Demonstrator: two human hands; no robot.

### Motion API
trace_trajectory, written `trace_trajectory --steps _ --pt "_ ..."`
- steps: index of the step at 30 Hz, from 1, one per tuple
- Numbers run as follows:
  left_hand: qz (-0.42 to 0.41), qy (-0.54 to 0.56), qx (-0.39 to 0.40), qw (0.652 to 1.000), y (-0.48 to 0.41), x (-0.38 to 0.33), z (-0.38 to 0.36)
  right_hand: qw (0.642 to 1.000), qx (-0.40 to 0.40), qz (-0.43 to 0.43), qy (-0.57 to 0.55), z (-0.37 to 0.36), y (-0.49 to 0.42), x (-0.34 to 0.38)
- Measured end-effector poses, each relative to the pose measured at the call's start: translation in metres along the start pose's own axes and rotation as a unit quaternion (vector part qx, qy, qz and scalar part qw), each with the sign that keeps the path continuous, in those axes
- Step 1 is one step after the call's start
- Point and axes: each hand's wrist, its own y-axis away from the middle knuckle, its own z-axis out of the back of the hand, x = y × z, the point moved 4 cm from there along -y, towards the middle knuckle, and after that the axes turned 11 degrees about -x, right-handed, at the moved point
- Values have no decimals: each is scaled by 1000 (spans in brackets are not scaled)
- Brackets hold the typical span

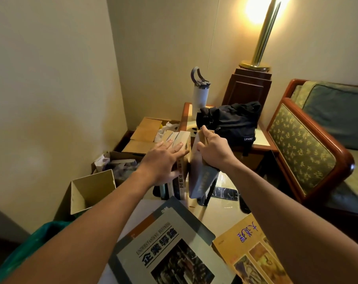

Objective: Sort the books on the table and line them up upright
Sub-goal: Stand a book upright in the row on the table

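A row of upright books [178, 181] stands at the far end of the table [221, 214]. My left hand [163, 158] lies flat with straight fingers on top of the row. My right hand [213, 148] grips the top edge of a grey-blue book [202, 179], which leans tilted just right of the row. Two books lie flat near me: a grey one with Chinese title [167, 242] and a yellow-brown one with blue handwriting [249, 249], partly hidden under my right forearm.
A black bag [231, 119] and a white bottle [199, 93] sit on a side table behind. Open cardboard boxes [92, 191] stand at left. A brass lamp [260, 48] and a green armchair [309, 144] are at right. A phone [225, 192] lies on the table.
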Motion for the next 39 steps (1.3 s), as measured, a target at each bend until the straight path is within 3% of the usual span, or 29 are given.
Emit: trace_trajectory --steps 8,13,18,29,39 --pt "-8 74 -67 995 6 -4 -7 999 16 -29 5 -37 -25 -14" --pt "37 124 -111 985 7 0 -12 988 75 -119 -67 -52 -23 -22" --pt "38 117 -149 981 11 2 -9 976 125 -151 -96 -61 -23 -26" --pt "18 113 -193 975 10 -1 -13 966 14 -179 -188 -75 -21 -35" --pt "3 129 -225 966 10 -1 -13 975 3 -143 -171 -76 -20 -32"
